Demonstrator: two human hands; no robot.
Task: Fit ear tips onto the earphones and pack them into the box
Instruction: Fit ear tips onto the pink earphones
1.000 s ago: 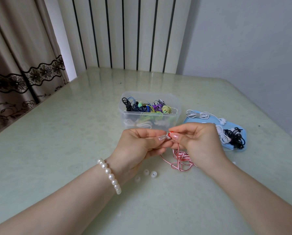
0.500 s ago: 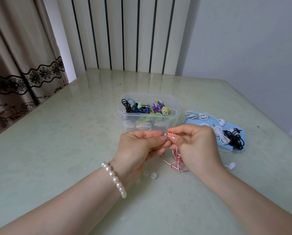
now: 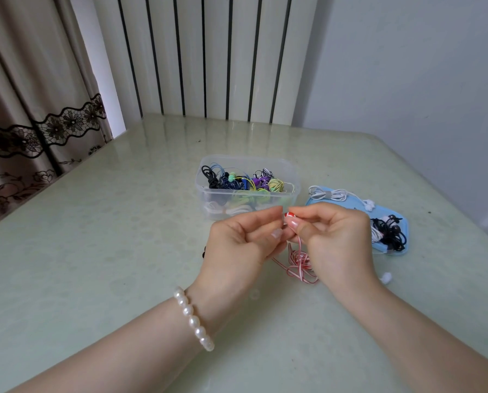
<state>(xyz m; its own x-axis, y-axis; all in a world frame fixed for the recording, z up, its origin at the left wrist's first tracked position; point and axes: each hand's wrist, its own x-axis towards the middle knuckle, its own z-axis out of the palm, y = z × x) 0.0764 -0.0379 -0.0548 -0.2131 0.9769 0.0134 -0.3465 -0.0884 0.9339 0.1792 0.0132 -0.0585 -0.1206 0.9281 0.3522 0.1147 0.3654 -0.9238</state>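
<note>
Two hands met above the middle of a pale green glossy surface [image 3: 95,251], which filled most of the view. On it, just beyond the hands, stood a clear plastic box [image 3: 247,188] holding coiled earphones in black, blue, purple, green and yellow. To its right lay a light blue lid [image 3: 401,222] carrying white earphones [image 3: 330,194] and a black bundle [image 3: 390,234]. The left hand [image 3: 242,245], with a pearl bracelet [image 3: 193,321] at its wrist, had its fingers curled toward the right hand, thumb and forefinger pinched at the earbud; whether an ear tip sat between them could not be told. The right hand [image 3: 336,239] pinched a red earbud [image 3: 289,214] between thumb and forefinger, held up in front of the box's near wall. From it a red-and-white striped cable [image 3: 299,262] hung down into a loose tangle on the surface between the two wrists. A small white earbud [image 3: 385,277] lay on the surface just right of the right wrist. A clear ear tip [image 3: 254,294] rested near the left wrist.
</note>
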